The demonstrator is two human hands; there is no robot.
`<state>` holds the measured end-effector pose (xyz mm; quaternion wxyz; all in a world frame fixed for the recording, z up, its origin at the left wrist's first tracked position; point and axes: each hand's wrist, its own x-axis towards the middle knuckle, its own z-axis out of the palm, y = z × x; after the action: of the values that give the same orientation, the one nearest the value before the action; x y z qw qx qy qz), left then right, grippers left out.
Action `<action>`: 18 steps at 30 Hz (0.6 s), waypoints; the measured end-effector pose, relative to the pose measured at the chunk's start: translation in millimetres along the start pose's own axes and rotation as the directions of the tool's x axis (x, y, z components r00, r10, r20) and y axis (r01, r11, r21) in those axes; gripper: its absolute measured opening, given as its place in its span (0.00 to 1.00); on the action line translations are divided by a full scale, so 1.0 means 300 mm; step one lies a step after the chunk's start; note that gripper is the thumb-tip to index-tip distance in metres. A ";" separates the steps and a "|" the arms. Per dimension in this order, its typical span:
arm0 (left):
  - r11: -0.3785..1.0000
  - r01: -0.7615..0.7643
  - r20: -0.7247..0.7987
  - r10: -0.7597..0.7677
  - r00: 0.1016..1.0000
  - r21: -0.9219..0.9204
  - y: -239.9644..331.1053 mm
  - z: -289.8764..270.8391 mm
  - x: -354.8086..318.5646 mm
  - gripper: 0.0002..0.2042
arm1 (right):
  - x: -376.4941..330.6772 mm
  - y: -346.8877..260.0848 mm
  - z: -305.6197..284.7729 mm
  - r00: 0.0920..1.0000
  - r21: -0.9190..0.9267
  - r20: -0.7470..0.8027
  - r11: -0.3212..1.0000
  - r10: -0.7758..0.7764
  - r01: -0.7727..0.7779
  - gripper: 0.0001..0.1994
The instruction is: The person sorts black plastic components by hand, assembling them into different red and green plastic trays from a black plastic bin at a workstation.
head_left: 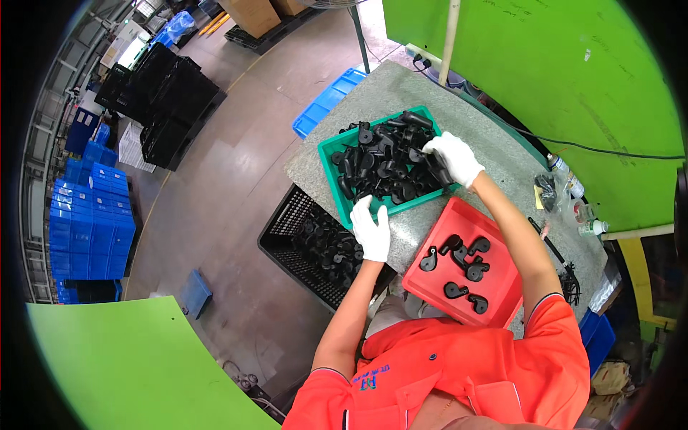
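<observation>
A green bin (403,206) on the grey tabletop is heaped with black plastic parts (383,158), many rounded with a short stem. My right hand (459,160), in a white glove, is at the bin's right side, its fingers curled over a black plastic part (438,172). The fingertips are partly hidden among the pieces. My left hand (371,231), also gloved in white, is over the bin's near left rim. Its thumb stands apart from the fingers, whose tips reach the parts. Nearer me, a red tray (428,289) holds several black hook-shaped parts (466,269).
A black perforated crate (278,240) with more black parts stands low on the left. Spray cans (573,185) and a small bottle (592,228) are at the table's right edge, beside a green panel (559,79). Stacked blue crates (93,226) stand far left.
</observation>
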<state>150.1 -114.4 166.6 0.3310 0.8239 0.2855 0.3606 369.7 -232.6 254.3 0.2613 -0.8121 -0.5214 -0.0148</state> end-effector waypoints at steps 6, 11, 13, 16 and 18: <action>0.919 -0.339 0.161 0.373 0.914 -0.203 0.222 -0.027 0.174 0.36 | -0.200 -0.057 -0.180 0.985 0.637 0.126 0.751 0.120 -0.173 0.08; 0.795 -0.502 0.455 0.607 0.651 -0.342 0.357 0.047 0.153 0.47 | -0.374 -0.136 -0.274 0.934 0.824 0.342 0.443 0.108 -0.353 0.07; 0.770 -0.427 0.527 0.637 0.563 -0.474 0.367 0.085 0.119 0.43 | -0.440 -0.151 -0.297 0.944 0.853 0.318 0.407 0.091 -0.326 0.09; 0.767 -0.269 0.620 0.634 0.462 -0.583 0.390 0.111 0.069 0.38 | -0.544 -0.157 -0.291 0.945 0.922 0.309 0.211 0.105 -0.325 0.14; 0.611 0.495 0.778 0.565 0.274 -0.618 0.410 0.126 0.033 0.35 | -0.600 -0.167 -0.282 0.962 0.961 0.262 0.070 0.073 -0.267 0.16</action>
<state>214.0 -196.2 243.3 0.7454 0.6275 -0.1893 -0.1214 265.9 -404.9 294.5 0.7000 -0.4775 -0.3133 0.4289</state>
